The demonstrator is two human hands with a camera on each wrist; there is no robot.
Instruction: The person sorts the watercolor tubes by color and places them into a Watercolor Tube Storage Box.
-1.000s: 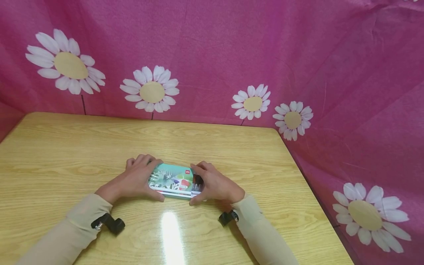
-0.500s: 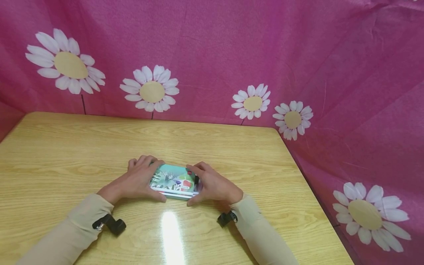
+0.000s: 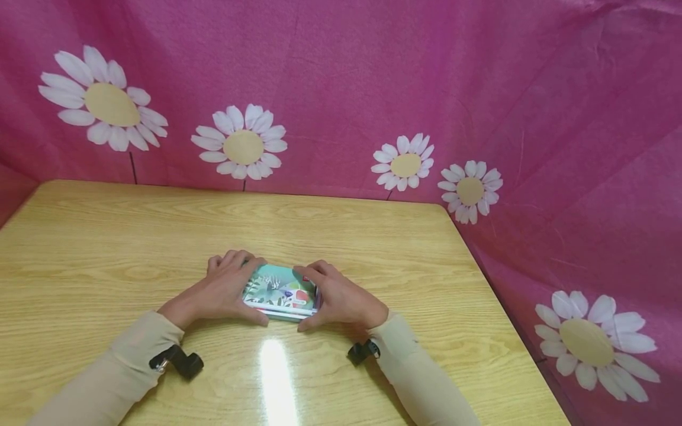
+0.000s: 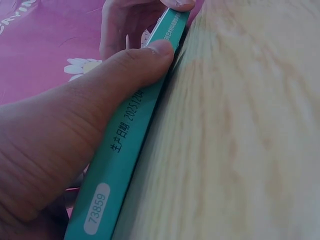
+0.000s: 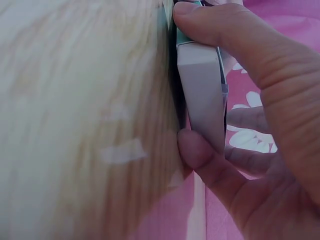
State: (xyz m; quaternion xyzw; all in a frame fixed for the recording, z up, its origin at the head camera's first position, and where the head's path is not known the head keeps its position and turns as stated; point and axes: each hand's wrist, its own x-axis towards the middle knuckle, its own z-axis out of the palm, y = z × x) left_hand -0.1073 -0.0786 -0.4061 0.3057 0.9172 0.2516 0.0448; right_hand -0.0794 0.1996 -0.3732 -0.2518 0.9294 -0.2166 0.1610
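Tin-like flat box [image 3: 279, 291], teal with a printed leaf pattern on its lid, lies flat on the wooden bench [image 3: 341, 236] at centre frame in the head view, a little below the middle. Its short ends are taken by both hands. Left hand [image 3: 218, 290] wraps the left end, thumb along the near edge and fingers over the far edge; the left wrist view shows the thumb [image 4: 135, 65] pressed on the teal side wall, where printed numbers run. Right hand [image 3: 341, 299] clasps the right end, thumb at the near corner and fingers curled over the top; the right wrist view shows a pale end face of the box [image 5: 200, 90] pinched between thumb and fingertip. Both grips are thus closed on the box.

Judging by its thin, straight walls, the box looks stiff and light, with a smooth, probably slippery finish; the short ends, held from both edges, seem the surest place to hold it.

Further out, a pink cloth with white daisies [image 3: 242, 145] hangs behind and at the right of the bench.
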